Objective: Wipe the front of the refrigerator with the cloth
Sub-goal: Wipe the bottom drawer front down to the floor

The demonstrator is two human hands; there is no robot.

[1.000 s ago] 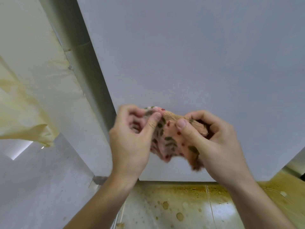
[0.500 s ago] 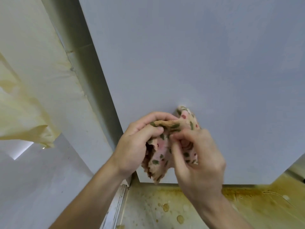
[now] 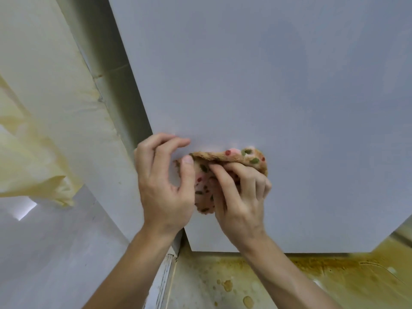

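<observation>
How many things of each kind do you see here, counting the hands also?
hands: 2, the left hand and the right hand
cloth: 1
refrigerator: 1
yellowish sheet: 1
Total: 5

My cloth (image 3: 245, 155) is pale pink with a tan, fuzzy edge, scattered all over with red and dark green spots. The refrigerator front (image 3: 267, 74) before me is plain pale bluish grey. The floor (image 3: 334, 284) under me is cream, blotched with yellow-brown stains. The plastic sheet (image 3: 33, 170) on my left is pale yellow.
</observation>
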